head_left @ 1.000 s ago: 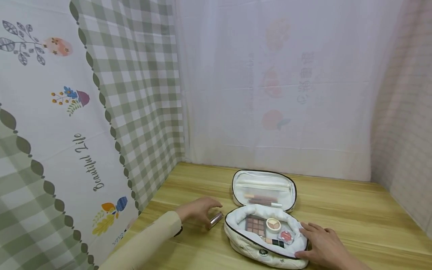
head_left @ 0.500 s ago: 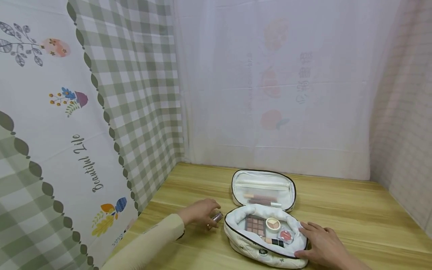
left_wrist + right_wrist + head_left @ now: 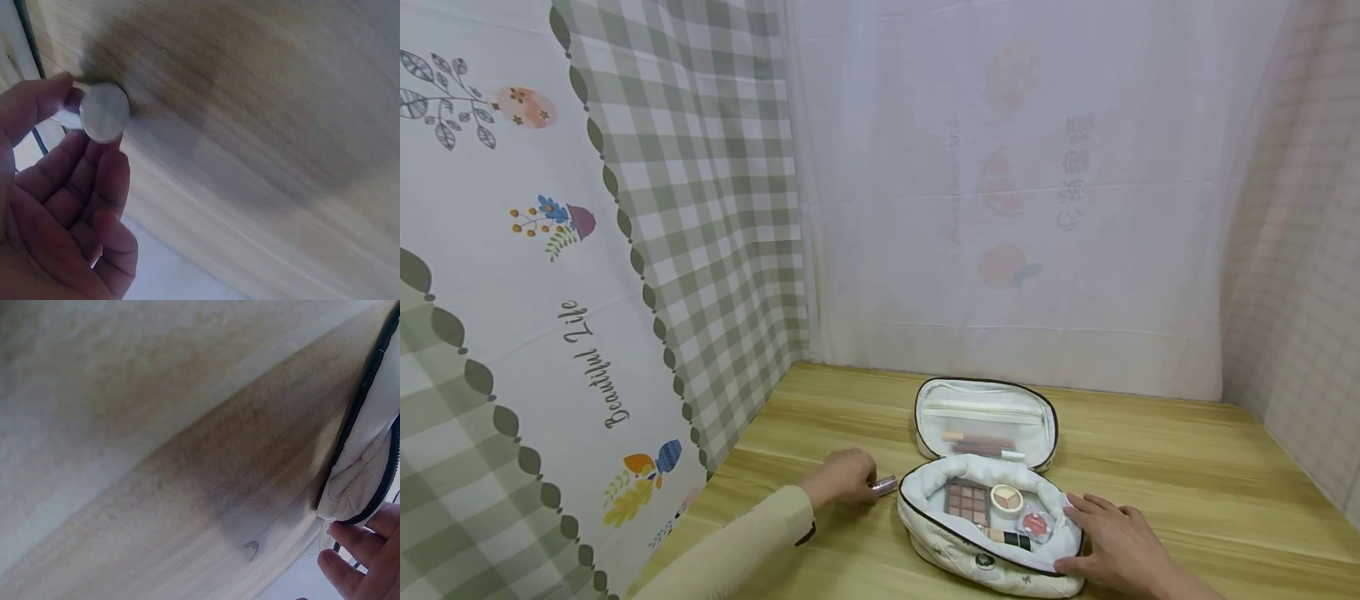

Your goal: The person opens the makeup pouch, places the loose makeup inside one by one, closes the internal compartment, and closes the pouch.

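Note:
My left hand (image 3: 844,477) pinches a small shiny pinkish tube, perhaps a lipstick (image 3: 884,486), between thumb and fingers just left of the makeup bag. In the left wrist view the tube's round pale end (image 3: 105,113) faces the camera. The quilted white makeup bag (image 3: 955,560) with dark piping lies unzipped, its lid (image 3: 985,398) tipped back. Inside are an eyeshadow palette (image 3: 967,502), a round three-colour compact (image 3: 1007,499), a red round item in clear packaging (image 3: 1035,524) and a black-capped tube (image 3: 1011,539). My right hand (image 3: 1116,537) rests on the bag's right rim, fingers spread.
Slim tubes (image 3: 981,442) show through the lid's clear zipped pocket. The wood-grain tabletop (image 3: 1187,475) extends around the bag. A green checked cloth (image 3: 715,167) hangs at the left, and a white curtain (image 3: 895,250) hangs behind.
The left hand has closed its fingers on the tube, which has turned more level and points toward the bag. The right hand and the bag stay in place.

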Motion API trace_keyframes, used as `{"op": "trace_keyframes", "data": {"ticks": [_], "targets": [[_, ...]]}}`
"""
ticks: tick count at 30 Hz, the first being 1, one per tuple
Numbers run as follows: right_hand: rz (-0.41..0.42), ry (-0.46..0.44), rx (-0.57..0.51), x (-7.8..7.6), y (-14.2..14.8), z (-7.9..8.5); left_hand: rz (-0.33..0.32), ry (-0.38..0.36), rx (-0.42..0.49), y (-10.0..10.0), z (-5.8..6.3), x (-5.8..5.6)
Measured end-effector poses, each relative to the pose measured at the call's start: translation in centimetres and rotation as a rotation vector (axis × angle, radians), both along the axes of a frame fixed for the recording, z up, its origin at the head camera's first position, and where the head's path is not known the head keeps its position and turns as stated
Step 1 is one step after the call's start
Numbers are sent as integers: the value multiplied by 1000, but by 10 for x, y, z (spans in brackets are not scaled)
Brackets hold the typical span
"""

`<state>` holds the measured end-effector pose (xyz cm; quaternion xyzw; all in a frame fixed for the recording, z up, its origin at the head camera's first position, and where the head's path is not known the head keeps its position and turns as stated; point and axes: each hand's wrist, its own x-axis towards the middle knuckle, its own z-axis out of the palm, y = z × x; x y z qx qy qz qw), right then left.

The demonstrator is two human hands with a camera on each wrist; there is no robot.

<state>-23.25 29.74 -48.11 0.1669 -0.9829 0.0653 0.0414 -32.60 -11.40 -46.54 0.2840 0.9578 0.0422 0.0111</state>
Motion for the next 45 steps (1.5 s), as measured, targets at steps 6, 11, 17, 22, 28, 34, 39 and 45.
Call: {"op": "trace_keyframes", "data": {"ticks": [6,11,17,22,28,34,39,45], "targets": [[-5,-1,3,0,-2,0,44,40,57,-5,-1,-8],[-2,16,-3,1,-2,1,34,41,96,-4,8,-20],[-4,22,-13,2,-2,0,-80,64,100,12,25,-26],[-7,1,-8,1,-2,0,-258,168,-3,32,38,-28],[-3,8,-11,2,-1,0,-500,417,-241,61,49,-21],[-5,-5,-12,1,-1,-1,-663,642,-571,86,47,-13],[-6,-12,-5,1,-1,-1,-749,724,-756,97,44,-6],[-19,-40,0,-2,-1,-1,-826,709,-833,103,38,1]]}}
